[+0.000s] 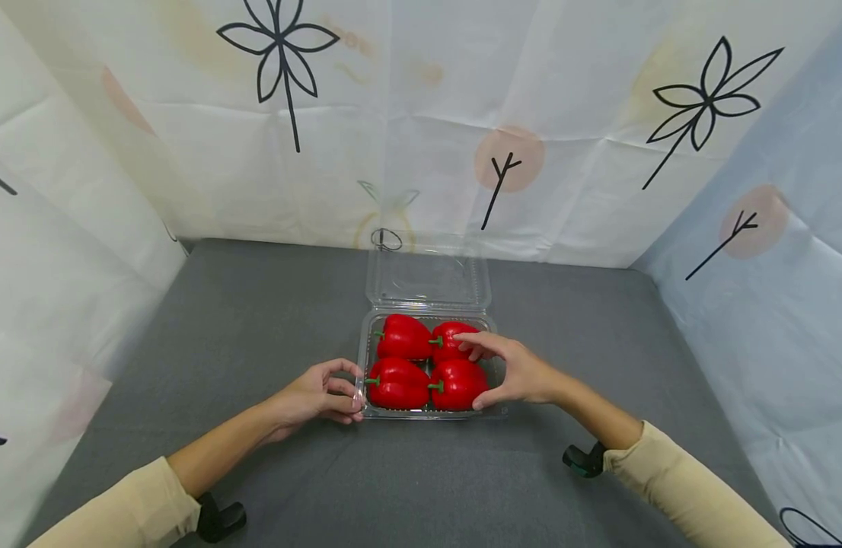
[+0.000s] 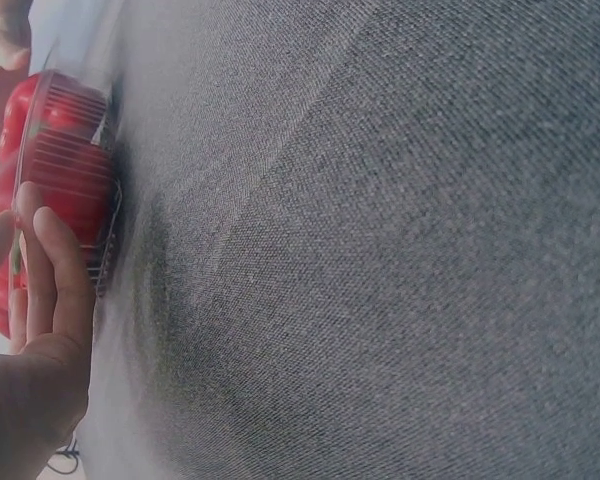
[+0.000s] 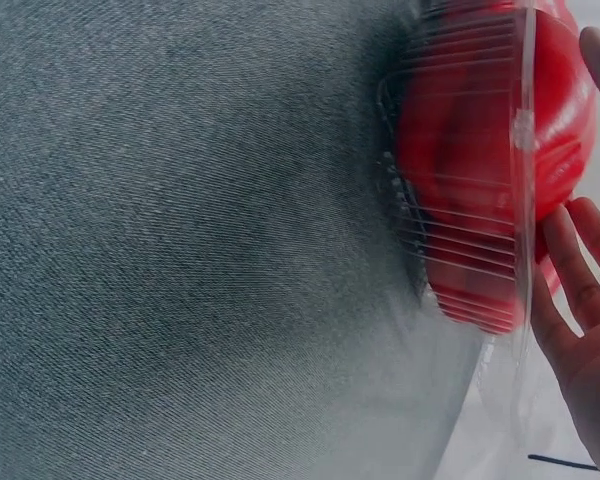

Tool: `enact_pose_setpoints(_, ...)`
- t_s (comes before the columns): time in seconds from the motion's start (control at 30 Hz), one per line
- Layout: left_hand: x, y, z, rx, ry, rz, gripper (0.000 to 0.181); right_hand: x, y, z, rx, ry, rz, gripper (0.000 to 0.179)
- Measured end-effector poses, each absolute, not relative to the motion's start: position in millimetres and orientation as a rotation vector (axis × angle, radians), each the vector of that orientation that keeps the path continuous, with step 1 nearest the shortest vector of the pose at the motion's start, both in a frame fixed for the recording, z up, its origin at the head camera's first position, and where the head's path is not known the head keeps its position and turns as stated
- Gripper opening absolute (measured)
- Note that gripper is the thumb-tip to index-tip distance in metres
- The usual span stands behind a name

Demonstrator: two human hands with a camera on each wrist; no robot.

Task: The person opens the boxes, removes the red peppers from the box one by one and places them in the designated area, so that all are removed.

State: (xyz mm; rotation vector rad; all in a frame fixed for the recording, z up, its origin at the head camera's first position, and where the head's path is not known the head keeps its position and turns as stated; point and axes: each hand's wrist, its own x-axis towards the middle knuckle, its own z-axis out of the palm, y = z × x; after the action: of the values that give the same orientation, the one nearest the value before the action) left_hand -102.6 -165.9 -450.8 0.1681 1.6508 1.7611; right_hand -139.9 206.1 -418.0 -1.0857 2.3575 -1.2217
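Note:
A clear plastic clamshell container [image 1: 361,342] lies on the table with its hinged lid [image 1: 428,281] raised at the back. Several red bell peppers fill it in two rows, green stems pointing left. My left hand [image 1: 328,392] holds the container's left rim, thumb on the inner side and fingers along the outer wall [image 2: 55,270]. Over the right side, my right hand [image 1: 513,369] spreads thumb and fingers around the front right pepper [image 1: 457,385]. Its thumb is near the pepper's front, and the index finger reaches over the back right pepper [image 1: 448,332].
A grey cloth [image 1: 270,304] covers the table. White printed fabric [image 1: 407,129] hangs behind it, with more fabric on the left and right sides. Dark straps [image 1: 218,519] sit on both forearms below beige sleeves.

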Motion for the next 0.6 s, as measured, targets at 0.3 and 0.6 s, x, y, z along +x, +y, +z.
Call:
enact_pose_setpoints(0.3,-103.8,-167.1,-451.0,0.184,1.632,1.759,0.049,-135.6,200.3,-418.0,-1.111,2.469,-0.995,0.071)
enact_pose_setpoints(0.6,-105.4,-165.0,-452.6,0.178,1.624,1.766,0.050,-134.7,200.2,-417.0,-1.080,2.481,-1.007,0.062)
